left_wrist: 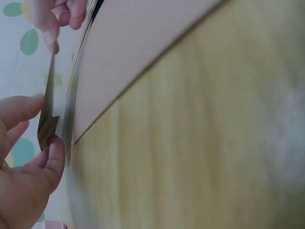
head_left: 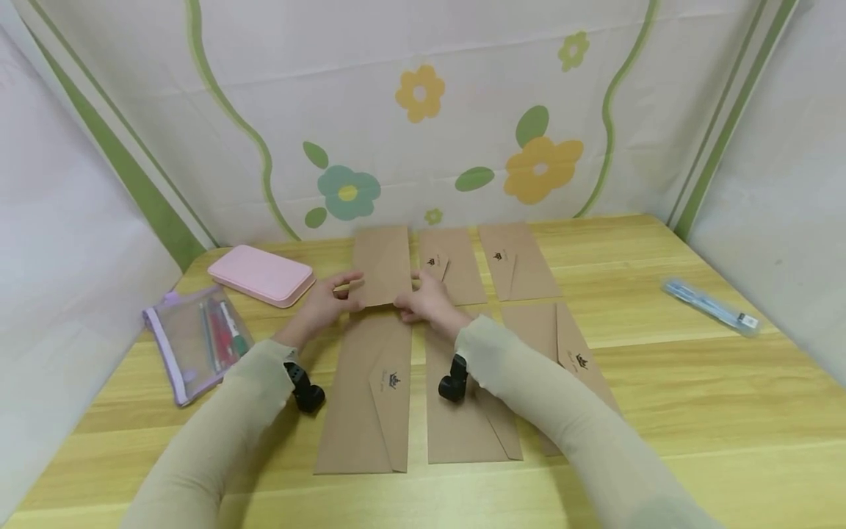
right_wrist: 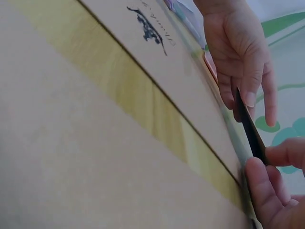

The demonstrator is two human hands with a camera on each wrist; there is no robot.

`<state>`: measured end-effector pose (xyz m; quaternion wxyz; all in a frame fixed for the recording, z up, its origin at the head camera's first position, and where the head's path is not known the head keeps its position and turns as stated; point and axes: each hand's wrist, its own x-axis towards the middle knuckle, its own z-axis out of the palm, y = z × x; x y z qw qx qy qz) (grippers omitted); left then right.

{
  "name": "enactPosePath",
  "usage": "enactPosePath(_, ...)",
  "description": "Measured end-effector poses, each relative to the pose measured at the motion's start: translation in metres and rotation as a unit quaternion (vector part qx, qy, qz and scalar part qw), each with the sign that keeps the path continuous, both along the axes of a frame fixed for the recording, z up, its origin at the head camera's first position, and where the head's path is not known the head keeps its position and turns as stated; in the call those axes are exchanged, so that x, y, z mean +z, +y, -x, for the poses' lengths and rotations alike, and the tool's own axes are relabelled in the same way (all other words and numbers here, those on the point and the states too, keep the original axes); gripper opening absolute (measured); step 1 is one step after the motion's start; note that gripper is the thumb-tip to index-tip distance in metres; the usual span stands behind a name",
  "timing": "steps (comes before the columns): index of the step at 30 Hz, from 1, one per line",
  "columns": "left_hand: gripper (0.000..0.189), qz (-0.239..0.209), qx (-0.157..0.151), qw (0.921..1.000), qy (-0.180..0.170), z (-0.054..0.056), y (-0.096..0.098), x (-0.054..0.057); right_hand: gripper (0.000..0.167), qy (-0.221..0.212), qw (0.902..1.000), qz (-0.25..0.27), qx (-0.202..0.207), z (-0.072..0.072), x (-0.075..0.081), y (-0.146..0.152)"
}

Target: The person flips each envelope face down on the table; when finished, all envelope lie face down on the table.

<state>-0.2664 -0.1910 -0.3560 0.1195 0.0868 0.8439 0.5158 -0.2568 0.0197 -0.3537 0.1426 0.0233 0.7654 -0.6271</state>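
Observation:
A plain brown paper envelope [head_left: 381,266] is at the back left of the envelope group, its near edge lifted toward me. My left hand [head_left: 325,300] pinches its left side between thumb and fingers. At the near right corner, my right hand [head_left: 426,300] grips it the same way. Seen edge-on in the left wrist view, the envelope [left_wrist: 46,107] shows a small folded part near the left fingers. Just in front lies another envelope [head_left: 366,397] with a crown print and a slanted flap.
More brown envelopes lie in two rows: back middle [head_left: 463,264], back right [head_left: 522,264], front middle [head_left: 456,426] and front right [head_left: 535,330]. A pink case [head_left: 261,273] and a mesh pen pouch [head_left: 188,330] sit left. A blue clear packet [head_left: 710,305] lies far right.

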Motion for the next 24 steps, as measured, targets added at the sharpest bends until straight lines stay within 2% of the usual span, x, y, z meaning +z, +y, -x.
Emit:
enactPosePath(4,0.063,0.013,-0.001,0.9999,0.0,0.0031,-0.0008,-0.0051,0.078,-0.015,0.9999,-0.003,0.004,0.0017,-0.0056,-0.0003)
enactPosePath(8,0.062,0.024,0.014,0.9996,0.002,0.0052,0.0004,-0.0066,0.078,-0.009,0.9995,-0.028,0.005,0.004,-0.0073,-0.001)
enactPosePath(11,0.062,0.037,0.022,0.9991,0.004,0.0048,0.0012,-0.0047,0.079,-0.012,0.9989,-0.044,0.005,0.0059,-0.0072,-0.0009)
enactPosePath(15,0.063,0.046,0.02,0.9987,0.006,0.0022,0.0015,0.0,0.082,-0.024,0.999,-0.038,0.001,0.0083,-0.0073,0.0004)
enactPosePath(20,0.064,0.032,0.012,0.9994,0.005,0.0003,0.0,0.0027,0.082,-0.027,0.9993,-0.025,-0.007,0.0089,-0.0065,0.0007)
enactPosePath(24,0.062,0.02,0.019,0.9996,0.011,-0.0007,0.0009,0.0026,0.078,-0.016,0.9997,-0.014,-0.012,0.0076,-0.0029,0.0029)
